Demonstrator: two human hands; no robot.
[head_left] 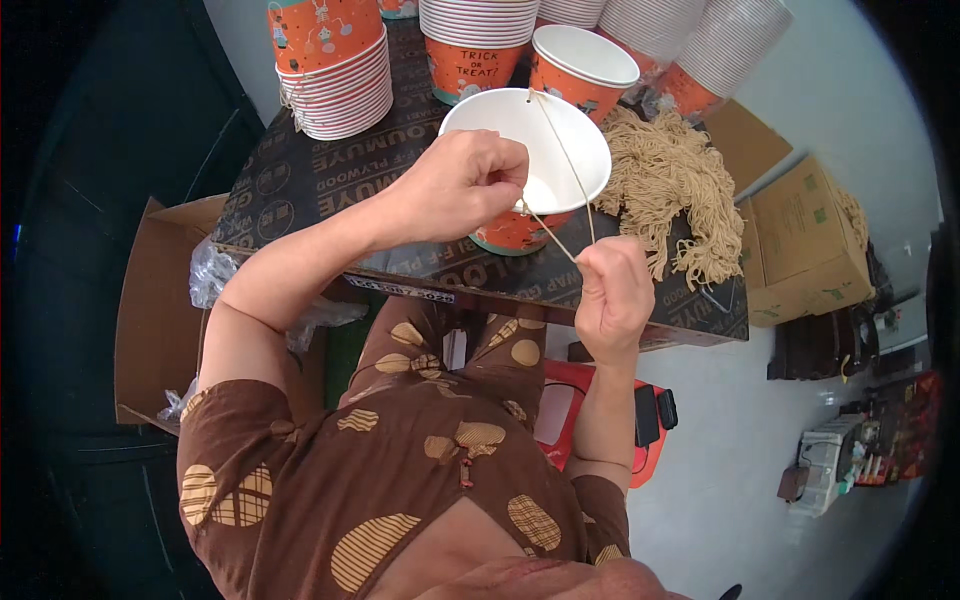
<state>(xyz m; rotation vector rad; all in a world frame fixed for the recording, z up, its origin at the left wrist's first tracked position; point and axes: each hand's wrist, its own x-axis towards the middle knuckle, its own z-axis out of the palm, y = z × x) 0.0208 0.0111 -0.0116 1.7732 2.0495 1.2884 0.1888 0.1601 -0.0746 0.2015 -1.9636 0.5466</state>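
A white-lined paper bucket [560,150] with an orange printed outside stands near the table's front edge. A thin beige string [563,150] runs from a hole in its far rim down to my right hand [613,290], which is closed in a pinch on it in front of the bucket. Another length of it stretches taut from the near rim to the same fingers. My left hand [470,180] is closed over the bucket's near left rim, beside where the string leaves it. What lies between its fingers is hidden.
Stacks of orange buckets [335,95] line the back of the dark plywood table [290,215]. A heap of beige strings [670,190] lies to the right. Cardboard boxes [810,245] stand beyond the right edge, and an open carton [155,310] is at lower left.
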